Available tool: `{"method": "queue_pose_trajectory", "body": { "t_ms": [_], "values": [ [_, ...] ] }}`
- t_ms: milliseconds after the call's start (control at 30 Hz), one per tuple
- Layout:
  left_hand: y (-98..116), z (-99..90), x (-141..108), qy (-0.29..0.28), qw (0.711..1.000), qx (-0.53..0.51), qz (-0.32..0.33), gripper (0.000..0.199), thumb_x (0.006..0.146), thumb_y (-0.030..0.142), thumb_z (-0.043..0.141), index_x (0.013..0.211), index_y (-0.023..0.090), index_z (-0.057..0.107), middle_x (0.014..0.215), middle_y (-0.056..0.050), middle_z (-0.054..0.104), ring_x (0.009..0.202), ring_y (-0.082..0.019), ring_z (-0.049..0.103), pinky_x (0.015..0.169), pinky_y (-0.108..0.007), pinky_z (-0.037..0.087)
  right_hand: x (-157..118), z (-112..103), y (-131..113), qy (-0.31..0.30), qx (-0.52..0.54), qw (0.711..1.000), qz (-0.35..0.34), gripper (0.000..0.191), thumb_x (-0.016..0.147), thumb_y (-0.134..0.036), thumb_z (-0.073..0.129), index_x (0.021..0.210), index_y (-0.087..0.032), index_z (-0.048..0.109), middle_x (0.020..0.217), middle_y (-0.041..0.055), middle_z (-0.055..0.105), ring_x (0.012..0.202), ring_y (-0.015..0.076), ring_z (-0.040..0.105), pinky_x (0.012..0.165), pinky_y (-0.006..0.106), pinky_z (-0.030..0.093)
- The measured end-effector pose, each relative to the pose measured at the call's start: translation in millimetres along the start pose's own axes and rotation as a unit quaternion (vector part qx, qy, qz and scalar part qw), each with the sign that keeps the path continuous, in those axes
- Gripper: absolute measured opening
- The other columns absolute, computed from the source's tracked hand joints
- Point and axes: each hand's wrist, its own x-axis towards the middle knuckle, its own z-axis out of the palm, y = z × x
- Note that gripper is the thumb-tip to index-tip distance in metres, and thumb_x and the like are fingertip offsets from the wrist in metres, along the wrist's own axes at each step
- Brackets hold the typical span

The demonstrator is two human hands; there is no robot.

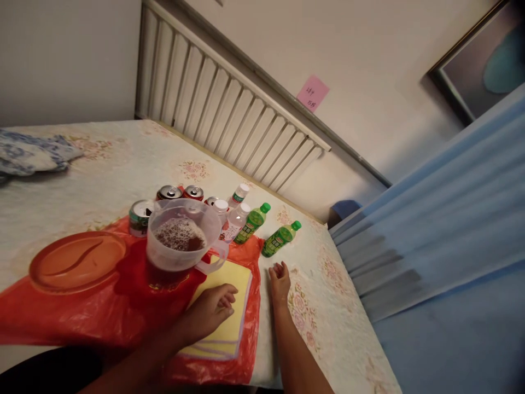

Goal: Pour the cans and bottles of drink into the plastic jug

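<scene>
My left hand (pixel 214 307) hovers over or rests on a folded yellow cloth-like sheet (pixel 233 279) with purple edging; its fingers are loosely curled, thumb apart, holding nothing. To the right, my right hand (pixel 280 280) is just in front of a green-capped drink bottle (pixel 280 239), apart from it, with bent fingers and nothing visible in them. A large clear plastic pitcher (pixel 180 238) of foamy dark drink stands left of the sheet, handle toward my hands. Behind it are a second green bottle (pixel 252 223) and a pink-labelled bottle (pixel 234 223).
An orange lid (pixel 77 261) lies on a red plastic sheet (pixel 77 317) over the floral tablecloth (pixel 135 158). Several cans, including a green one (pixel 140 218), stand behind the pitcher. Bundled blue-white fabric (pixel 35 153) is far left; a radiator (pixel 229 104) and blue curtain (pixel 430 235) flank the table.
</scene>
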Motion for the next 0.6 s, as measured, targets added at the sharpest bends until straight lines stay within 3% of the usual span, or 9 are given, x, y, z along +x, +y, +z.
{"method": "queue_pose_trajectory", "body": {
  "t_ms": [167,267,467,600],
  "values": [
    [-3.5,-2.6,-1.9,0.009,1.000,-0.003,0.015,0.035,0.075,0.025,0.055,0.109,0.017,0.062,0.096,-0.007,0.070,0.086,-0.018,0.065,0.082,-0.031,0.054,-21.7,-11.7,-7.6,-0.006,0.006,1.000,0.004,0.057,0.070,-0.044,0.067,0.118,-0.015,0.062,0.105,0.0139,0.074,0.092,0.0260,0.071,0.085,0.041,0.056],
    [-4.1,-3.9,-2.3,0.017,1.000,-0.007,0.024,0.035,0.074,0.024,0.056,0.108,0.018,0.063,0.096,-0.006,0.070,0.086,-0.017,0.065,0.082,-0.031,0.053,-18.8,-11.3,-28.5,-0.022,0.015,1.000,-0.015,0.052,0.070,-0.042,0.067,0.115,-0.016,0.064,0.103,0.0127,0.075,0.091,0.0262,0.071,0.081,0.040,0.057],
    [0.5,-8.7,-2.8,0.030,0.999,-0.018,0.019,0.034,0.073,0.026,0.058,0.105,0.017,0.063,0.093,-0.006,0.069,0.084,-0.018,0.065,0.080,-0.031,0.053,16.6,6.9,-114.4,-0.086,0.048,0.990,-0.105,0.046,0.072,-0.039,0.068,0.112,-0.018,0.065,0.102,0.0097,0.074,0.088,0.0239,0.070,0.076,0.037,0.057],
    [-3.2,-9.8,-2.2,0.028,0.999,-0.019,0.021,0.034,0.073,0.024,0.057,0.106,0.016,0.063,0.095,-0.006,0.069,0.084,-0.018,0.064,0.079,-0.031,0.054,43.3,28.2,-167.3,-0.097,-0.028,0.975,-0.198,0.048,0.075,-0.035,0.065,0.119,-0.016,0.062,0.108,0.0115,0.072,0.082,0.0200,0.067,0.078,0.036,0.055]
  ]
}}
